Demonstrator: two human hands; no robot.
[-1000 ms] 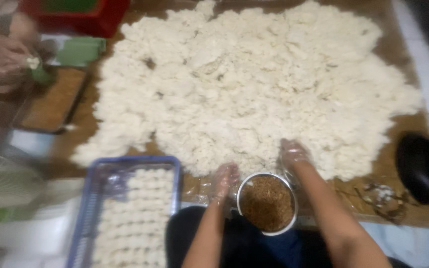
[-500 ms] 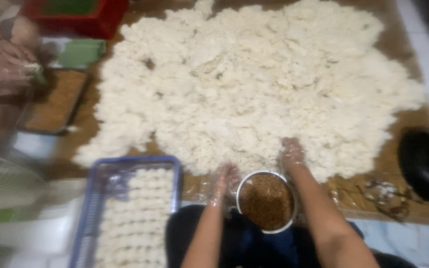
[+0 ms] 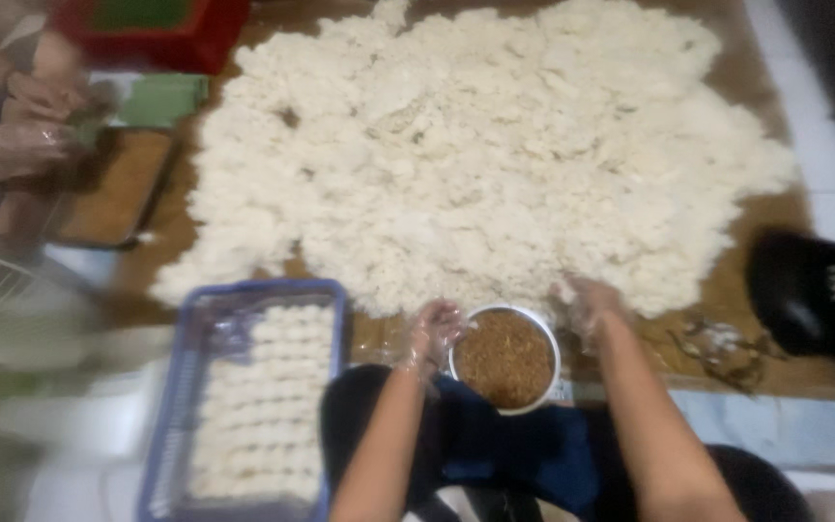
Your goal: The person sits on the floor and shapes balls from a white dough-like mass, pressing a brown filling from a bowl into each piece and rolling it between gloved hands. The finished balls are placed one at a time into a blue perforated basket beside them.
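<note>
A wide heap of white cooked rice point(image 3: 495, 145) covers a brown sheet on the floor. My left hand point(image 3: 435, 332), in a thin clear glove, is curled just left of a round white bowl point(image 3: 545, 333) of brown shredded filling, at the rice's near edge; whether it holds rice is too blurred to tell. My right hand point(image 3: 587, 303), also gloved, rests on the rice edge just right of the bowl, fingers bent into the rice.
A blue plastic basket point(image 3: 178, 387) with rows of white rice pieces stands at lower left. Another person's gloved hands point(image 3: 26, 135) work at upper left beside a red crate point(image 3: 152, 34) and a wooden board point(image 3: 113, 188). A black object point(image 3: 814, 290) lies at right.
Both hands stay by the bowl at the rice edge. The other person's hands at upper left have shifted slightly.
</note>
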